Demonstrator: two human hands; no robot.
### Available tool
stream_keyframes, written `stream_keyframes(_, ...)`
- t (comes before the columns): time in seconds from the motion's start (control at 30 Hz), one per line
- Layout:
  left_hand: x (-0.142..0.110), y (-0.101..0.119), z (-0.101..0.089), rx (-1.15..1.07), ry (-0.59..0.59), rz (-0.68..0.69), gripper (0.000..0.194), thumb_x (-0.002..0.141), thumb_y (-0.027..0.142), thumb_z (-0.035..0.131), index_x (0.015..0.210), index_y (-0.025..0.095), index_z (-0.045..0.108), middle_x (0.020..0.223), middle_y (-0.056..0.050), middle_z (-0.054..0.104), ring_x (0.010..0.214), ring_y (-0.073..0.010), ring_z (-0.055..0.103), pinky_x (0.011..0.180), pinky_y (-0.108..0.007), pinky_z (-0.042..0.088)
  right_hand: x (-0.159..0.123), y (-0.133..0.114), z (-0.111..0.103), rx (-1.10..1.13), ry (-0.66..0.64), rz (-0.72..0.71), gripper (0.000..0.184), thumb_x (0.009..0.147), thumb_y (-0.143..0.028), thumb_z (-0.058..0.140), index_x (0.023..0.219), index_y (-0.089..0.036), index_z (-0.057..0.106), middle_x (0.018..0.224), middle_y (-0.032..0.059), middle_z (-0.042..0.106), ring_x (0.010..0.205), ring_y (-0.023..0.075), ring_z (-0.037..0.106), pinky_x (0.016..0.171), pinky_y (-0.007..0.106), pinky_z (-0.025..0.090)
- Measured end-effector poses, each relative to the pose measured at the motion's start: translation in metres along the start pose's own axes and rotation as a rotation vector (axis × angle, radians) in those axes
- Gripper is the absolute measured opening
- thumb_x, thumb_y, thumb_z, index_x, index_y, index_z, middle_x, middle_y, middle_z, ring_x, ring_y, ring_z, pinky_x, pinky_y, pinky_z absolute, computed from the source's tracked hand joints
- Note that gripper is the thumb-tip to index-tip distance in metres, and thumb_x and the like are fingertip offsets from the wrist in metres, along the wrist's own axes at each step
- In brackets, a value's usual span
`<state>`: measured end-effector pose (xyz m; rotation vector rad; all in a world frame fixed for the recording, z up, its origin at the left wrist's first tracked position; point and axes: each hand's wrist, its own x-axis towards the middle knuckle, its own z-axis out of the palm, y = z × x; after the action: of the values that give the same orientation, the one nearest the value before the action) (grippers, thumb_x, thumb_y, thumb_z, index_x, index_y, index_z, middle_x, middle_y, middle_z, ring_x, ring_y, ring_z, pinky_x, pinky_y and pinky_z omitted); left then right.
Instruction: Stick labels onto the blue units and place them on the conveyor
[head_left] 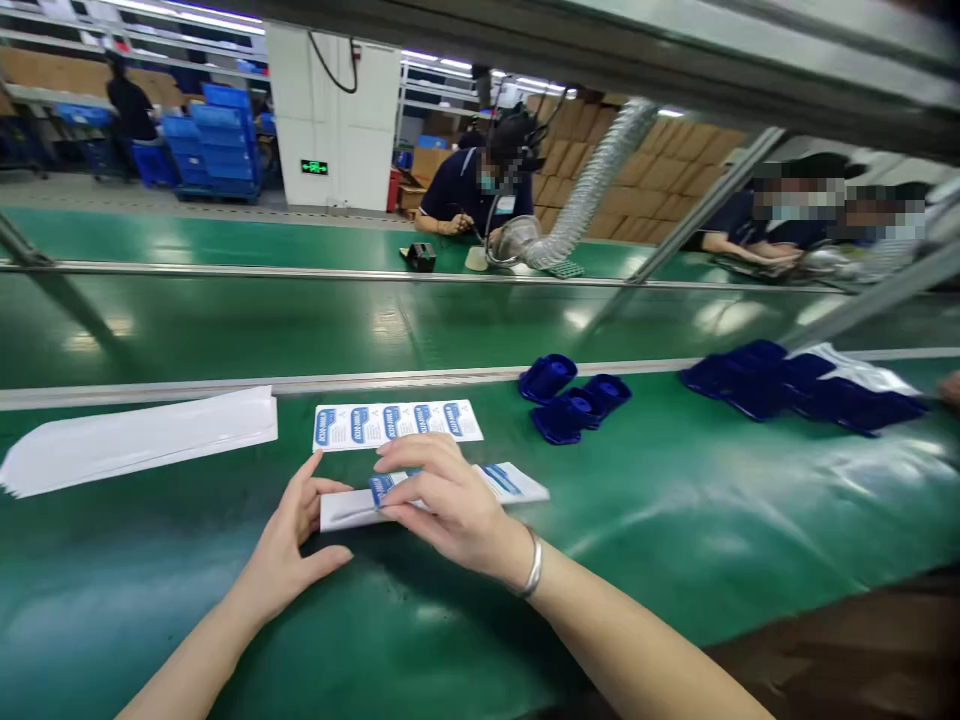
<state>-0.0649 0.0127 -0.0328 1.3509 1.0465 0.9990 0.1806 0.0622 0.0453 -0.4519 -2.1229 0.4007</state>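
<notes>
Left hand (289, 545) lay flat-ish on the green belt (675, 520), thumb out, fingertips steadying the near-left end of a white strip (352, 508). Right hand (442, 500) was spread over the strip's middle, fingertips (390, 470) pressing a blue label (381, 487) down onto it; whether a pinch was involved couldn't be told. Strip sat on the belt right in front of the person, just below a label sheet (397, 424) w/ five blue-and-white stickers in a row.

Handling, as a guess: strip looked thin, light, bendy, prob. card or film, easy to crease & apt to slide on the glossy belt, so best held flat at the ends. Labels likely tacky, best taken by an edge.

A stack of white sleeves (142, 440) lay well to the left. Blue plastic trays (570, 400) sat further back-right, more of them (795, 390) beyond w/ a clear bag; contents not visible. Other people worked across the line.
</notes>
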Motion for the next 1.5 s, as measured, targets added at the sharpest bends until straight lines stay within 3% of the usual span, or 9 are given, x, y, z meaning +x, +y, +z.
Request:
stream_keyframes(0.17, 0.004, -0.002, -0.005, 0.251, 0.011, -0.032, 0.094, 0.087, 0.044, 0.072, 0.159, 0.037, 0.012, 0.141, -0.013, 0.055, 0.125, -0.0313, 0.060, 0.104, -0.047, 0.050, -0.018, 0.058, -0.076, -0.256, 0.399, 0.268, 0.011, 0.101, -0.029, 0.061, 0.112, -0.027, 0.062, 0.115, 0.0066, 0.065, 0.110, 0.0261, 0.063, 0.098, 0.044, 0.051)
stream_keyframes(0.23, 0.005, -0.004, -0.004, 0.429, 0.020, -0.006, 0.094, 0.087, 0.046, 0.070, 0.159, 0.038, 0.010, 0.144, -0.012, 0.053, 0.128, -0.0322, 0.059, 0.104, -0.050, 0.051, -0.041, 0.096, -0.108, -0.502, 0.510, 0.480, 0.049, 0.094, -0.043, 0.068, 0.136, -0.025, 0.049, 0.128, 0.0123, 0.059, 0.117, 0.0308, 0.059, 0.098, 0.048, 0.050)
stream_keyframes(0.33, 0.006, -0.009, -0.003, 0.697, 0.027, 0.053, 0.095, 0.088, 0.048, 0.067, 0.160, 0.039, 0.005, 0.148, -0.012, 0.052, 0.129, -0.0346, 0.058, 0.100, -0.052, 0.054, -0.081, 0.141, -0.142, -0.838, 0.474, 0.790, 0.090, 0.083, -0.057, 0.073, 0.151, -0.017, 0.029, 0.130, 0.0197, 0.056, 0.121, 0.0400, 0.052, 0.106, 0.063, 0.038)
stream_keyframes(0.47, 0.007, -0.013, 0.003, 0.886, 0.015, 0.133, 0.092, 0.093, 0.046, 0.059, 0.160, 0.038, -0.004, 0.151, -0.014, 0.051, 0.122, -0.0363, 0.064, 0.089, -0.052, 0.060, -0.120, 0.163, -0.154, -0.802, 0.396, 0.848, 0.100, 0.078, -0.055, 0.078, 0.151, -0.008, 0.028, 0.123, 0.0248, 0.058, 0.113, 0.0413, 0.057, 0.099, 0.060, 0.044)
stream_keyframes(0.67, 0.009, -0.013, 0.005, 1.020, -0.013, 0.151, 0.087, 0.094, 0.050, 0.058, 0.162, 0.034, 0.006, 0.159, -0.013, 0.043, 0.143, -0.0400, 0.045, 0.108, -0.061, 0.048, -0.119, 0.149, -0.147, -0.731, 0.419, 0.817, 0.100, 0.081, -0.047, 0.075, 0.154, -0.007, 0.020, 0.117, 0.0201, 0.060, 0.110, 0.0366, 0.059, 0.096, 0.052, 0.049)
stream_keyframes(1.07, 0.013, 0.005, -0.007, 1.011, 0.154, 0.200, 0.077, 0.086, 0.052, 0.067, 0.152, 0.021, 0.041, 0.159, -0.016, 0.041, 0.153, -0.0442, 0.020, 0.120, -0.068, 0.020, -0.031, 0.067, -0.104, -0.416, 0.598, 0.396, 0.094, 0.084, -0.034, 0.076, 0.152, -0.020, 0.013, 0.118, 0.0119, 0.059, 0.113, 0.0282, 0.060, 0.102, 0.046, 0.050)
stream_keyframes(1.2, 0.001, 0.034, 0.027, 0.561, 0.183, 0.083, 0.069, 0.084, 0.055, 0.070, 0.144, 0.025, 0.052, 0.152, -0.015, 0.051, 0.145, -0.0393, 0.040, 0.122, -0.060, 0.024, -0.014, 0.042, -0.063, -0.252, 0.586, 0.260, 0.090, 0.087, -0.025, 0.075, 0.151, -0.025, 0.012, 0.123, 0.0121, 0.056, 0.118, 0.0285, 0.058, 0.106, 0.051, 0.047)
stream_keyframes(1.33, 0.007, 0.064, 0.075, -0.482, -0.013, -0.230, 0.075, 0.088, 0.076, 0.047, 0.135, 0.019, 0.058, 0.132, -0.018, 0.066, 0.127, -0.0350, 0.060, 0.113, -0.053, 0.041, -0.013, 0.008, -0.004, -0.050, 0.420, 0.150, 0.084, 0.087, -0.019, 0.077, 0.150, -0.030, 0.023, 0.124, 0.0114, 0.058, 0.118, 0.0309, 0.060, 0.105, 0.054, 0.050)
stream_keyframes(1.5, 0.025, 0.068, 0.075, -0.943, 0.316, -0.361, 0.046, 0.087, 0.052, 0.068, 0.119, 0.019, 0.067, 0.112, -0.010, 0.074, 0.108, -0.0286, 0.068, 0.095, -0.044, 0.056, -0.023, -0.021, 0.024, 0.298, 0.191, 0.083, 0.073, 0.091, -0.026, 0.078, 0.148, -0.032, 0.034, 0.147, 0.0142, 0.045, 0.136, 0.0366, 0.046, 0.111, 0.062, 0.043)
